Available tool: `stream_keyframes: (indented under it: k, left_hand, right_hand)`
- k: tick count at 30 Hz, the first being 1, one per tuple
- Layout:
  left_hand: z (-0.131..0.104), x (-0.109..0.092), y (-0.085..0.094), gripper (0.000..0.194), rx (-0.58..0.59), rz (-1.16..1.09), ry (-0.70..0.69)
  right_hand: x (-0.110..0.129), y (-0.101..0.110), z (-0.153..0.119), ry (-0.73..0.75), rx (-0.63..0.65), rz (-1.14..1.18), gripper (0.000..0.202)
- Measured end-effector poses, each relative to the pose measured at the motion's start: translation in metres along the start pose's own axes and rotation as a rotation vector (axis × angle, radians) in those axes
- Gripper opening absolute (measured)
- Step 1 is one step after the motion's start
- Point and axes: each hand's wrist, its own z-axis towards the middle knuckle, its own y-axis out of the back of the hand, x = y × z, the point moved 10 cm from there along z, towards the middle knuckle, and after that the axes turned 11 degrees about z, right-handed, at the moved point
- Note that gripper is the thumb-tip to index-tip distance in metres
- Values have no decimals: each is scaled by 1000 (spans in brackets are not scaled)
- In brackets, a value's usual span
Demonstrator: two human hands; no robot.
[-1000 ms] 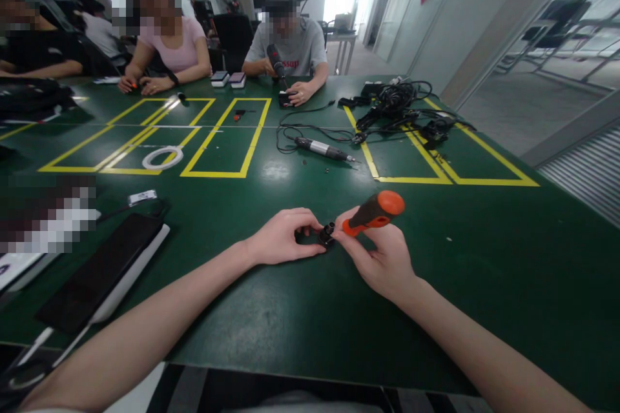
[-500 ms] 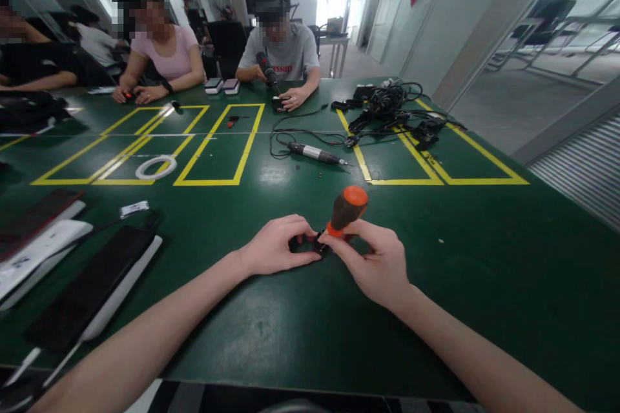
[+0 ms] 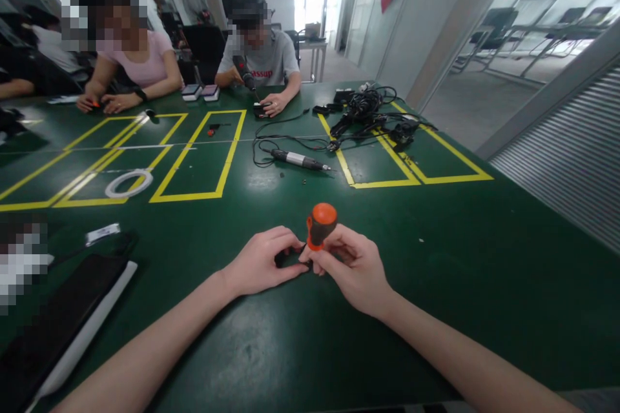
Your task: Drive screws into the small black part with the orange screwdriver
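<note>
My right hand (image 3: 356, 264) is closed around the lower part of a screwdriver (image 3: 323, 222) with a stubby orange and dark grey handle. The handle stands nearly upright, its orange cap on top; fingers hide the shaft and tip. Close by on the left, my left hand (image 3: 271, 259) pinches a small dark part (image 3: 305, 262) against the green table (image 3: 271, 342). Most of that part is covered by fingers, so its kind cannot be made out. The screwdriver's lower end is right at it.
A corded electric screwdriver (image 3: 300, 160) and a heap of black cables (image 3: 363, 110) lie ahead. Left are a white ring (image 3: 128, 184) and a black-topped power bank-like slab (image 3: 62, 319). Across the table, one person (image 3: 264, 61) holds a power driver; another (image 3: 135, 64) sits beside.
The view has shifted, so the surroundings sit further left. The screwdriver handle now stands more upright, and my right fingers have shifted around it. My left hand keeps its pinch.
</note>
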Motion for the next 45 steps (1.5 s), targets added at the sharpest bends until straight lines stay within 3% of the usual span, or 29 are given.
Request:
stream_keyframes:
  k: [5,10,14,18,24,30,35,40,43,45]
  left_hand:
    - [1,-1,-1,15,12,-8,0]
    - [2,-3,0,15,20,13,0]
    - [1,-4,-1,12,25,6,-6]
    - [0,-4,-2,13,30,16,-7]
    - [0,-6,-2,13,39,42,-1]
    - [0,-9,-2,9,22,45,-20]
    - [0,-12,1,12,-2,56,-38]
    - [-2,-8,-3,15,41,7,9]
    - [-4,-6,-3,17,42,-38,38]
    - [-5,-5,-4,22,49,-51,51]
  right_hand:
    - [-3,2,1,-26,-5,54,18]
    - [9,3,1,89,35,-89,21]
    - [2,1,0,20,70,-4,23]
    - [-2,7,-1,4,10,40,12]
    - [9,12,2,41,-24,-108,17]
    - [14,-2,0,68,110,-117,28]
    - [8,5,-5,59,62,-114,10]
    - [12,1,-9,85,123,-151,16]
    - [8,0,-12,39,137,-119,29]
    - [5,1,-15,18,139,-118,28]
